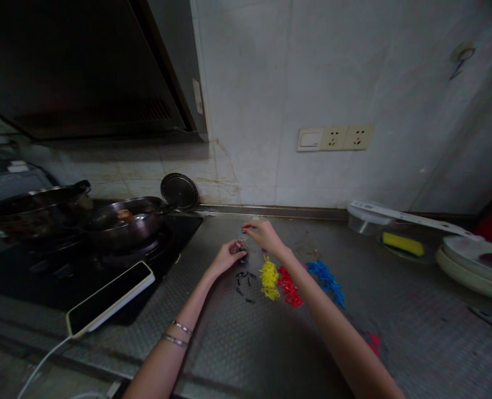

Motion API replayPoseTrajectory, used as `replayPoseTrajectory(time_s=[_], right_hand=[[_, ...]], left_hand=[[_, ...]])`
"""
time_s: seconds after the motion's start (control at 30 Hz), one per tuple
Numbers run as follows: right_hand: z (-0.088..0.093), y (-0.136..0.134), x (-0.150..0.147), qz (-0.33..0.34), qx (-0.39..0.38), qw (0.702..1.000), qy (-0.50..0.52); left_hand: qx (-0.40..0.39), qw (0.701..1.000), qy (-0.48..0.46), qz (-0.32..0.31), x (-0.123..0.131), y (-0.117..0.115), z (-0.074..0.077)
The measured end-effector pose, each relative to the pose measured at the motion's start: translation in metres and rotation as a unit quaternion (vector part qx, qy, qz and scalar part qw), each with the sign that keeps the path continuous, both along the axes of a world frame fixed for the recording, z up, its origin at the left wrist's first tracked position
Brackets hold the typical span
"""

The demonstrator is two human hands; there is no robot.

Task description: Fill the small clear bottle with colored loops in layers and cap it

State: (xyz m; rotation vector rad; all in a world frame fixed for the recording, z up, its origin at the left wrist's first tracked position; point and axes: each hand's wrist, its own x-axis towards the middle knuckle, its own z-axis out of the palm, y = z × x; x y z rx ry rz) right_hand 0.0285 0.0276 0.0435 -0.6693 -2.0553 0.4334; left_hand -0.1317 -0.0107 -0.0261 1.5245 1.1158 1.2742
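My left hand (232, 254) is closed around a small clear jar (243, 244) with dark pieces in its lower part. Over the jar's mouth, my right hand (263, 233) pinches a small dark piece, too small to name surely. Loose black clip-like pieces (246, 277) lie scattered on the counter below the jar. To their right is a pile of yellow pieces (269, 279), then a pile of red pieces (289, 288), partly behind my right forearm. Beyond that forearm lies a pile of blue pieces (326, 281).
A phone (111, 298) on a white cable lies at the edge of the black stove, which carries a pan (123, 221) and a wok (33, 208). On the right are a yellow sponge (402, 244), a clear container (366, 219) and stacked dishes (474, 266). The tiled wall bounds the counter behind.
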Motion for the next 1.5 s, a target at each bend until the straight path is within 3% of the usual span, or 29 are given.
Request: replayPoseTrajectory(time_s=[0.3,0.57,0.73,0.87,0.97,1.07,1.2,1.5], right_hand=[[0.002,0.001,0.000,0.016,0.005,1.000,-0.002],[-0.012,0.006,0.001,0.037,-0.138,0.990,-0.019],[-0.018,0.007,-0.001,0.053,-0.168,0.983,-0.042],[-0.015,0.004,-0.001,0.044,-0.159,0.985,-0.051],[-0.014,0.003,-0.001,0.041,-0.164,0.984,-0.055],[-0.015,0.003,-0.001,0.040,-0.162,0.985,-0.053],[-0.013,0.002,0.000,0.038,-0.154,0.986,-0.058],[-0.011,0.002,0.002,0.037,-0.137,0.987,-0.074]], left_hand=[[-0.005,1.000,-0.003,0.001,0.001,0.000,0.000],[0.001,1.000,0.014,-0.004,-0.001,0.001,-0.003],[0.023,0.999,0.025,-0.002,0.003,0.001,-0.005],[0.045,0.991,0.115,0.051,-0.010,-0.002,0.008],[0.073,0.960,0.247,0.107,-0.031,-0.008,0.023],[0.031,0.944,0.325,0.040,-0.046,-0.018,0.032],[-0.043,0.931,0.357,-0.058,-0.042,-0.034,0.027],[-0.014,0.911,0.406,-0.077,-0.015,-0.037,0.004]])
